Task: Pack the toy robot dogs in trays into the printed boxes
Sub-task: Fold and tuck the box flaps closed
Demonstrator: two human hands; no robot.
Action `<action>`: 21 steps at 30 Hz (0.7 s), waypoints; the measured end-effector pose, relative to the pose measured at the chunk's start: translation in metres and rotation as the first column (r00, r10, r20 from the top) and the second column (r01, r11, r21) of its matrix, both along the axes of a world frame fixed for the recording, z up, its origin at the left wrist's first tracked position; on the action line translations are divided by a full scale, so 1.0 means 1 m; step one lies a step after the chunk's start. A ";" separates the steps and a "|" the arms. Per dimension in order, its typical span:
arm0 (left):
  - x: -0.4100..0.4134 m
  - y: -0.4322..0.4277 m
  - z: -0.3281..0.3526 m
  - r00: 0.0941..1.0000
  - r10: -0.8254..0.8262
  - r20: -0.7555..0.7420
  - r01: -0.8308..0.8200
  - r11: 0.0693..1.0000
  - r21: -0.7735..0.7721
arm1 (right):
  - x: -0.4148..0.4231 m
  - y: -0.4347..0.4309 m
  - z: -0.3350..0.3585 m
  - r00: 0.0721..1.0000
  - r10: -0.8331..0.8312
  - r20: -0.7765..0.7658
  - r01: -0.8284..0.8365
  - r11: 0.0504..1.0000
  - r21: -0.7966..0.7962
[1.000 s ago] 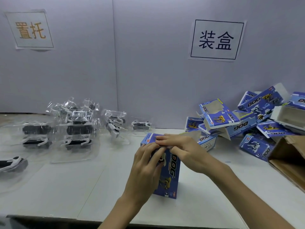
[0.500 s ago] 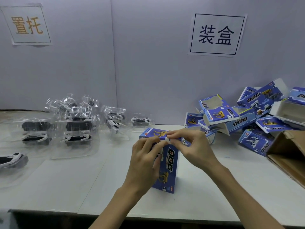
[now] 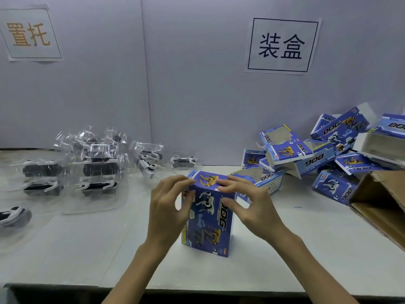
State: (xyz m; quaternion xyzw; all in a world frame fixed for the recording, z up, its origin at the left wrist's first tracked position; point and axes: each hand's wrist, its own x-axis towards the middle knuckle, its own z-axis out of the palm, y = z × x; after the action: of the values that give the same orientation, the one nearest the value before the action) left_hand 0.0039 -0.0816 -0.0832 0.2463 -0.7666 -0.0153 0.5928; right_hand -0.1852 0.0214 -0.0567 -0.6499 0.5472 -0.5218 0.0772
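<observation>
1. The printed box (image 3: 208,216) stands upright on the white table (image 3: 285,249), front and centre, its top flap lying flat.
2. Our left hand (image 3: 168,207) clasps the box's upper left edge; our right hand (image 3: 247,202) presses fingertips on the top flap and a thumb on the front panel. Both hands grasp the box.
3. We judge the box thin card: light, easily creased, best held by its corners and edges, never squeezed mid-panel.
4. The contents are hidden; it probably holds a tray already.
5. Trayed robot dogs (image 3: 96,170) wait in clear blister trays at the left; these look flimsy and slippery.
6. Unfilled boxes (image 3: 306,154) are heaped at the right, beside a cardboard carton (image 3: 381,205).
</observation>
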 end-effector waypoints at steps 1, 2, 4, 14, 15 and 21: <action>0.005 -0.003 0.002 1.000 -0.014 0.019 0.014 0.999 0.032 | 0.000 0.001 0.000 1.000 0.018 0.012 -0.018 1.000 0.004; 0.008 -0.004 0.005 0.998 -0.037 0.046 0.034 0.998 0.060 | 0.000 0.001 0.000 0.999 0.029 0.022 -0.029 1.000 0.006; 0.010 -0.004 0.009 0.995 -0.068 0.077 0.062 0.995 0.078 | -0.001 0.001 0.000 0.996 0.051 0.073 -0.053 0.998 0.022; 0.005 0.001 0.038 0.966 -0.048 0.256 0.032 0.997 0.065 | -0.012 -0.012 -0.003 0.986 0.000 0.170 -0.011 0.998 0.064; 0.004 0.003 0.040 0.969 -0.092 0.231 0.070 0.993 0.099 | -0.011 -0.013 -0.004 0.985 -0.027 0.172 0.019 0.999 0.049; 0.008 0.021 0.036 0.971 -0.173 0.163 0.139 0.970 0.200 | -0.013 -0.006 0.001 0.873 -0.028 0.487 -0.028 0.994 0.107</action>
State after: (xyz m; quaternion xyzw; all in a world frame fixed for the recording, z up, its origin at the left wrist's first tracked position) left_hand 0.0120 -0.0603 -0.0474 0.2399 -0.8289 -0.1118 0.4928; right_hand -0.1979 0.0155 -0.0554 -0.4918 0.5383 -0.6376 0.2486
